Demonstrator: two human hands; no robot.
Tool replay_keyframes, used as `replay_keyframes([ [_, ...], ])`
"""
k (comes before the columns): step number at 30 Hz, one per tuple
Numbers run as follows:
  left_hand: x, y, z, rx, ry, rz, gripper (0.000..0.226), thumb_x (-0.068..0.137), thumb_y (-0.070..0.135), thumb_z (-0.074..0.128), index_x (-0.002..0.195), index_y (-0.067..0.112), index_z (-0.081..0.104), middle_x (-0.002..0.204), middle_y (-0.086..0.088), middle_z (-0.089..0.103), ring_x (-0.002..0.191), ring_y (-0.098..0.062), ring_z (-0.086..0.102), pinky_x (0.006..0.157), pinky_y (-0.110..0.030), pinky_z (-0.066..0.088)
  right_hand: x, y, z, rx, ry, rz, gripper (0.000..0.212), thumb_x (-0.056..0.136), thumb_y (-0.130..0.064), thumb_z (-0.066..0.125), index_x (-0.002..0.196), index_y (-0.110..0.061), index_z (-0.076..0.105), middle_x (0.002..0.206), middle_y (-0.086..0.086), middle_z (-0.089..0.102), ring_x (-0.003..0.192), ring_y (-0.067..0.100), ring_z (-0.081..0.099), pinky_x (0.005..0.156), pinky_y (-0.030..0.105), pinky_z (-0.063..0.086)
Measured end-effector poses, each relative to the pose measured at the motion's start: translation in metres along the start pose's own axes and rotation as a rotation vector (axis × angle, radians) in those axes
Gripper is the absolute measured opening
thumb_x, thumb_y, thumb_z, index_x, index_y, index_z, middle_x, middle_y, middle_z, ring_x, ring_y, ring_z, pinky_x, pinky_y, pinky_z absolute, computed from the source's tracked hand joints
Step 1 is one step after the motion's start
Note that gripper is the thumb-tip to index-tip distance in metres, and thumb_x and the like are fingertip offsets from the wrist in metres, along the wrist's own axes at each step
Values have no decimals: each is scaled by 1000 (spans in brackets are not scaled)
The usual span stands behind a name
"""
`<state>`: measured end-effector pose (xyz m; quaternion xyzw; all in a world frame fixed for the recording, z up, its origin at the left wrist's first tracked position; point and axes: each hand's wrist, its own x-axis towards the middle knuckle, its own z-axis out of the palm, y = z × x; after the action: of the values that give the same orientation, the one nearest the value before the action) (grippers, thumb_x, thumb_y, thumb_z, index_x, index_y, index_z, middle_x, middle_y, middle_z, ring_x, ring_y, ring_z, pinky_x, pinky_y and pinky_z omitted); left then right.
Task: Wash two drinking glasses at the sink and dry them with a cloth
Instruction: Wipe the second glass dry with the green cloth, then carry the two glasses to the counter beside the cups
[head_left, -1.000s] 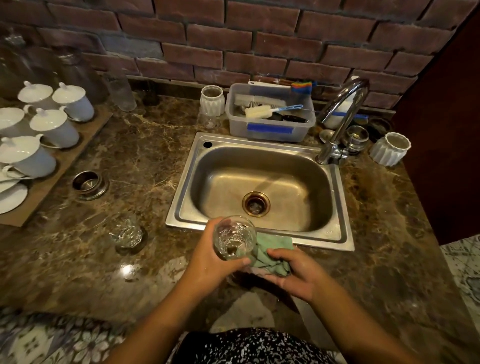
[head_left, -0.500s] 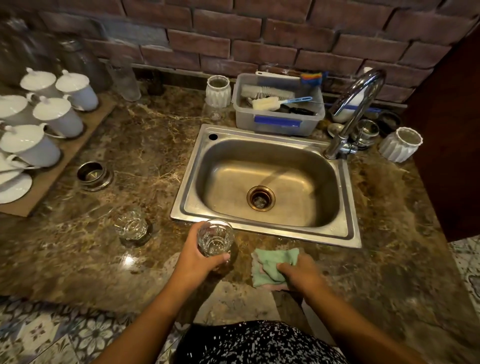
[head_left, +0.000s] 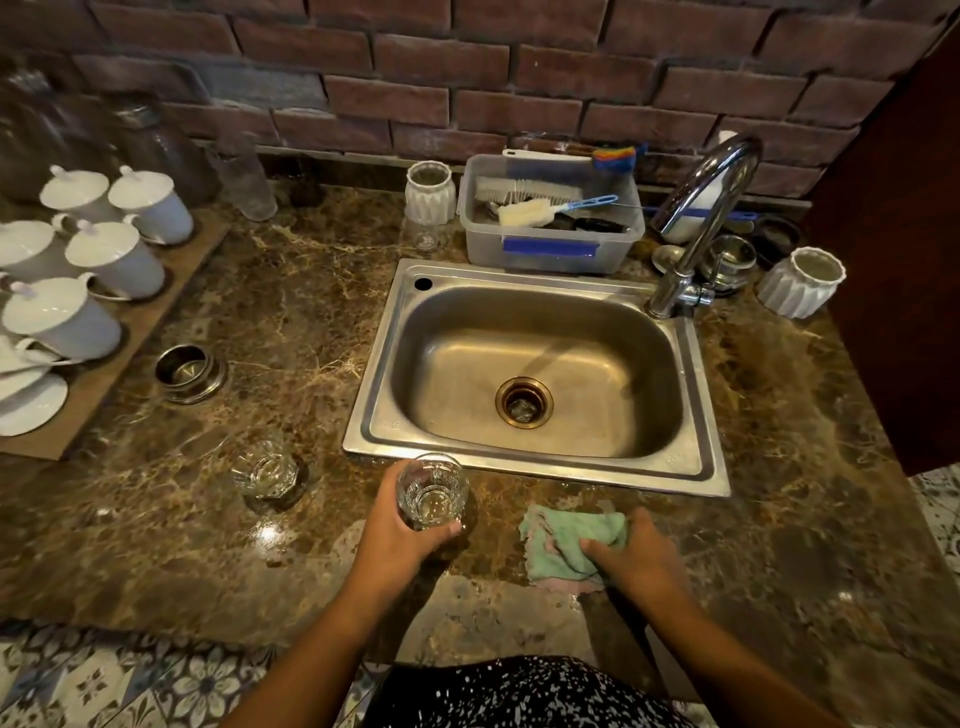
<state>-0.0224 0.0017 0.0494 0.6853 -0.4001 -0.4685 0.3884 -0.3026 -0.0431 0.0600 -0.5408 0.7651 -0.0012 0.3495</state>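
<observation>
Glass (head_left: 432, 493) and cloth (head_left: 566, 545) have parted since a second ago: cloth down on the desk (head_left: 779, 545), glass carried left.
My left grip (head_left: 400, 530) wraps the glass upright, mouth up, just before the near rim of the sink (head_left: 535, 470), I'd judge to stand it by the second glass (head_left: 265, 470) waiting on its left; whether its base touches the desk I cannot tell. My right grip (head_left: 639, 561) is curled on the bunched cloth, pressing it down so it stays handy.

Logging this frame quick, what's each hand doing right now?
Left hand: grips the drinking glass.
Right hand: grips the green cloth.
</observation>
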Motion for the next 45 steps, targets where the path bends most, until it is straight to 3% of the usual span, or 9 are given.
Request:
replay_keyframes([
  [6, 3, 1, 5, -19, 32, -8, 80, 69, 1, 89, 128, 34, 45, 120, 22, 56, 109, 13, 50, 80, 2, 37, 0, 3, 0, 45, 5, -26, 41, 83, -44, 76, 105, -20, 51, 108, 4, 66, 88, 19, 59, 79, 34, 51],
  [12, 6, -2, 6, -39, 57, -23, 85, 68, 2, 90, 135, 30, 46, 127, 11, 59, 121, -12, 54, 96, -19, 41, 7, 7, 0, 39, -32, -9, 48, 82, -47, 76, 112, -16, 56, 109, 5, 66, 98, 23, 63, 84, 37, 54],
  [18, 8, -2, 8, -53, 99, -27, 86, 68, 2, 90, 138, 26, 46, 132, 3, 58, 126, -15, 53, 99, -19, 42, 12, 10, 2, 62, -38, -5, 48, 82, -45, 77, 113, -15, 57, 111, 6, 67, 100, 24, 64, 87, 39, 54],
  [22, 8, 0, 10, -67, 130, -34, 86, 69, 4, 90, 138, 27, 45, 133, 3, 57, 126, -17, 53, 109, -35, 43, 12, 10, 3, 49, -34, 3, 49, 82, -46, 76, 114, -14, 57, 112, 6, 67, 102, 25, 64, 86, 38, 53],
  [26, 12, 2, 11, -76, 162, -34, 86, 69, 2, 89, 136, 28, 43, 131, 1, 57, 124, -18, 54, 105, -29, 41, 11, 10, 4, 66, -23, 3, 49, 82, -45, 76, 115, -14, 59, 112, 6, 67, 101, 24, 64, 85, 37, 52],
  [32, -2, -1, 14, -118, 164, -118, 94, 78, -6, 80, 154, 17, 29, 146, -2, 49, 135, -19, 47, 117, -37, 36, 15, 15, 4, 101, -48, 13, 51, 81, -45, 78, 117, -13, 62, 113, 7, 69, 101, 24, 65, 85, 34, 52],
  [37, -46, -13, 45, -4, 334, -261, 51, 87, 3, 73, 128, 22, 50, 133, -11, 56, 124, -28, 56, 95, -38, 50, 19, 19, 7, 89, -49, -20, 51, 77, -51, 76, 113, -16, 64, 107, 4, 71, 96, 23, 68, 83, 36, 55],
  [40, -56, -2, 66, 69, 241, -185, 34, 91, 4, 67, 111, 28, 54, 115, 5, 56, 113, -22, 59, 83, -28, 51, 21, 22, 6, 126, -54, -39, 46, 83, -50, 71, 112, -16, 66, 105, 5, 72, 95, 23, 68, 84, 38, 57],
  [45, -33, 22, 100, 379, 19, 214, 24, 100, 16, 58, 122, 23, 61, 121, 10, 57, 113, -7, 54, 101, -34, 50, 23, 26, 0, 119, -61, -99, 38, 90, -48, 62, 106, -14, 68, 102, 8, 73, 91, 24, 68, 79, 34, 56],
])
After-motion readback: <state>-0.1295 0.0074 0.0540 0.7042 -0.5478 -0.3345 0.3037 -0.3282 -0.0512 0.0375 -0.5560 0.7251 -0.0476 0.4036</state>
